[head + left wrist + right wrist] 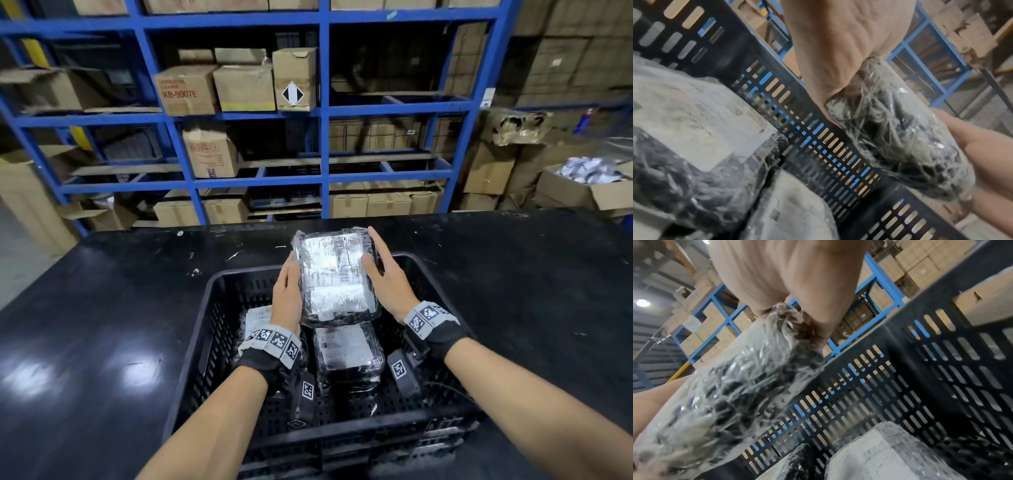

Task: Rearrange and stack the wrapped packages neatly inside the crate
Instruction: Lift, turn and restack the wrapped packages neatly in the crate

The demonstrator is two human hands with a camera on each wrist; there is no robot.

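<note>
Both hands (pixel 287 291) hold package (pixel 334 274) — above crate (pixel 205 308)

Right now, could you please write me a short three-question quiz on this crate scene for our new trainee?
1. True or false: the lifted package is held by both the left hand and the right hand.
2. What colour is the crate? A) blue B) black C) white
3. Fill in: the shelving behind the table holds cardboard ____.

Key: 1 true; 2 B; 3 boxes.
</note>
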